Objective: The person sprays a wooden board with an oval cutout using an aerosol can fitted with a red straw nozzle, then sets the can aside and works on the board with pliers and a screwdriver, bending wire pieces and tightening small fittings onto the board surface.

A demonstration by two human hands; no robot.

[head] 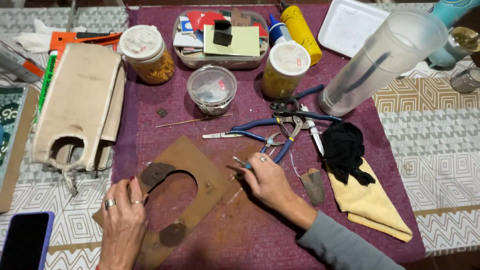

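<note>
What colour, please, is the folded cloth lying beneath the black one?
Yellow; the folded cloth shows best in the head view.

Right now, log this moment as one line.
left hand: flat on brown board | right hand: gripping small blue-handled tool | pliers: beside

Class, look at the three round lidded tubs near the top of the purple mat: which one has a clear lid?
The short middle tub, see-through lid and walls. The two taller tubs beside it have white lids and yellow contents.

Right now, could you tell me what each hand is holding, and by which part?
The right hand pinches a small blue-handled tool by its handle. The left hand holds nothing; it presses flat on the brown cut-out board, at its left edge.
</note>
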